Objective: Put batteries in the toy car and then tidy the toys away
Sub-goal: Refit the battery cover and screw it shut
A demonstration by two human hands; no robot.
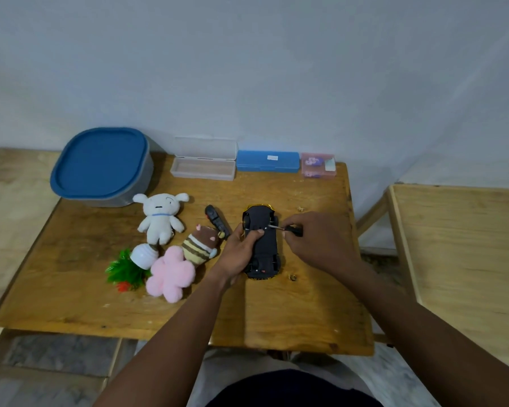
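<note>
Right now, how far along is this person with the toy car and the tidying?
Early on. Nothing looks finished. In hand: the toy car lies upside down, steadied by the left hand, while the right hand works a screwdriver at its underside. No batteries are visible. Left to do: the white plush, striped plush and pink flower plush remain on the table, and the blue-lidded box is closed.

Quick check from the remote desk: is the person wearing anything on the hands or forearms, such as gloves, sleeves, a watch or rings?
No. The left hand and right hand are bare, with no gloves; both forearms are uncovered to the frame edge, with no sleeves, watch or bracelet. No rings are visible.
</note>
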